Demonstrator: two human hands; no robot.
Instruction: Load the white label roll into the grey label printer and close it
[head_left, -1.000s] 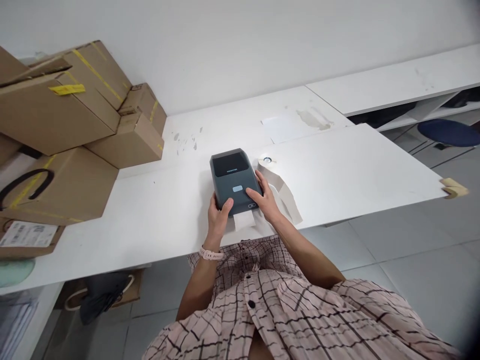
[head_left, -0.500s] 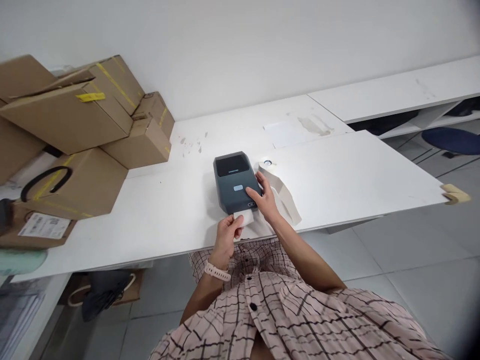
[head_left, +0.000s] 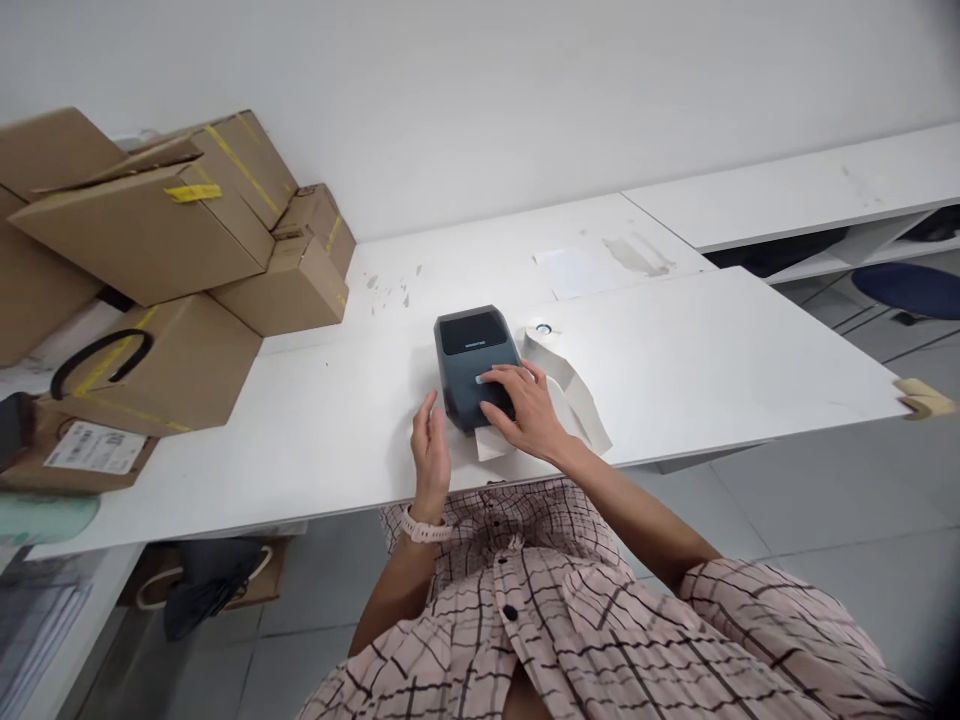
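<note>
A dark grey label printer [head_left: 472,365] stands on the white table near its front edge. From its front slot sticks a white label [head_left: 493,443]. My right hand [head_left: 527,412] rests over the printer's top with fingers spread, the fingertips by the light button. Off the printer's front left corner is my left hand [head_left: 431,455], upright with its fingers stretched out and nothing in it. To the right of the printer lies a label roll [head_left: 543,330] with a long loose strip of paper [head_left: 581,395] trailing toward the table edge, partly behind my right hand.
Cardboard boxes [head_left: 150,235] are stacked at the left of the table [head_left: 337,420]. A black curved handle [head_left: 101,350] lies among them. A paper sheet [head_left: 574,272] lies toward the back. At right are a low shelf unit [head_left: 780,200] and a blue stool [head_left: 904,286].
My left hand has let go of the label and moved left, its fingers opening. My right hand has moved from the printer's right side onto its top, over the button.
</note>
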